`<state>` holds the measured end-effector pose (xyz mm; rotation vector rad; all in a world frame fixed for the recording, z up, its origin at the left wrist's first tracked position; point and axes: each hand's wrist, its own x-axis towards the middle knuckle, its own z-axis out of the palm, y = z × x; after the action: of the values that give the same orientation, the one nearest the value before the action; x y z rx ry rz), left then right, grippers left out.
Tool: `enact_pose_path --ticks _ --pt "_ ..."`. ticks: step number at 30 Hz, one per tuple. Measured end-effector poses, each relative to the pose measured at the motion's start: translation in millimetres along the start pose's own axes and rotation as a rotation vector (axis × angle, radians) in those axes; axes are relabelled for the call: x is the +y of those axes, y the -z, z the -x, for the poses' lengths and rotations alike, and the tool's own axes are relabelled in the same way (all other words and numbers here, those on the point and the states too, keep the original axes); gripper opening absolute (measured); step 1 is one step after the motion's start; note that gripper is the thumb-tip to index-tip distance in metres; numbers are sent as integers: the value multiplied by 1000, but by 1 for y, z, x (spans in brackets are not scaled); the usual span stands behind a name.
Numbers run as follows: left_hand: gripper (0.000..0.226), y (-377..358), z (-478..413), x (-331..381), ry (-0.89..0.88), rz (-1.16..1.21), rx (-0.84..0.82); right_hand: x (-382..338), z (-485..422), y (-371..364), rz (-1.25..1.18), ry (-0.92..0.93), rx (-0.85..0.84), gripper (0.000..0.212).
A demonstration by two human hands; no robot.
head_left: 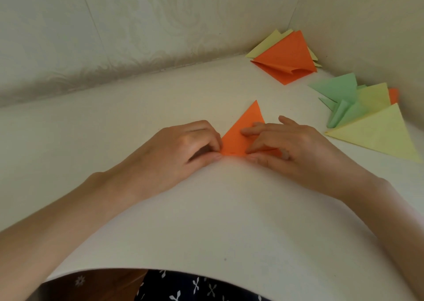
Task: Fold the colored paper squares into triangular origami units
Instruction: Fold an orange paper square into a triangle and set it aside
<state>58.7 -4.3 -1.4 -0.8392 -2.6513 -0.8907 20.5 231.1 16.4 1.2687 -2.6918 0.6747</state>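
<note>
The orange paper (234, 143) lies flat on the white desk (206, 220), folded into a triangle whose sharp tip points away from the person. It sits about mid-desk, between the two hands.

The left hand (183, 144) is at the paper's left near corner, its fingers (213, 140) curled, with thumb and forefinger meeting on that corner in a pinch. The right hand (296, 147) covers the paper's right part. One finger lies stretched flat across the orange face, while the forefinger and thumb come together on the paper's near edge and pinch it. A strip of orange shows under the palm of that hand.

To the right of the orange paper, well apart from it, a large pale yellow triangle (378, 137) lies on the desk. Touching its far side is a loose heap of green folded sheets (337, 91) with a yellow sheet (376, 96) on top and a sliver of orange behind.

Beyond and to the right of the orange paper, in the corner where the walls (114, 36) meet, a second stack (284, 55) has orange folded sheets on top of yellow ones.

On the near side of the orange paper, past the desk's edge, is dark cloth with a small white pattern (195, 287).
</note>
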Motion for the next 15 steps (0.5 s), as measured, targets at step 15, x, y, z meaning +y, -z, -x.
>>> enact_pose_path --ticks 15 --pt "23 -7 -5 5 220 16 9 -4 -14 -11 -79 -327 40 28"
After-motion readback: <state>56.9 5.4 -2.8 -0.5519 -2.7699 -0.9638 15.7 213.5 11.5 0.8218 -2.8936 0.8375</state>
